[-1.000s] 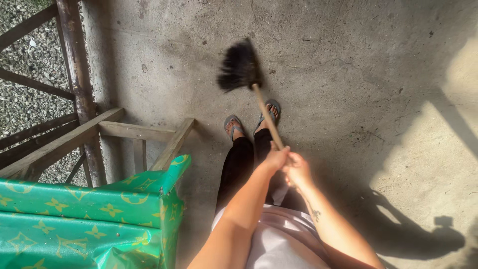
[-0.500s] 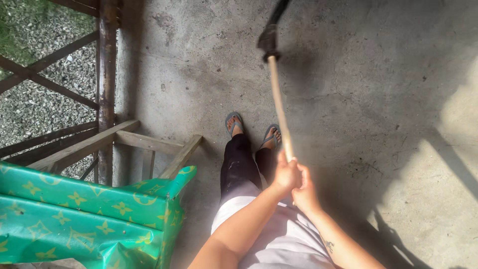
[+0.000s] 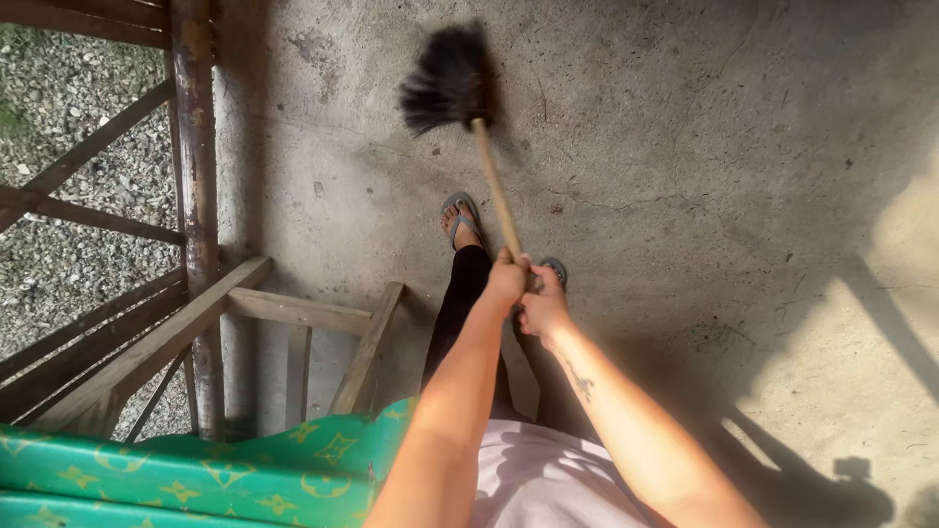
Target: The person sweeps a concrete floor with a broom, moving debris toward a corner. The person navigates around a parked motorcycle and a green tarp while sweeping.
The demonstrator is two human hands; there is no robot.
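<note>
A broom with a thin wooden handle and a dark bristle head (image 3: 452, 83) is gripped by both hands, one just above the other at the handle's near end. The left hand (image 3: 506, 281) and the right hand (image 3: 543, 308) are each clamped around the stick. The bristles are held over the grey concrete floor (image 3: 704, 147), ahead of the grey flip-flops (image 3: 460, 217). A green patterned plastic cover (image 3: 196, 479) and a brown wooden railing (image 3: 193, 176) are seen at the left.
</note>
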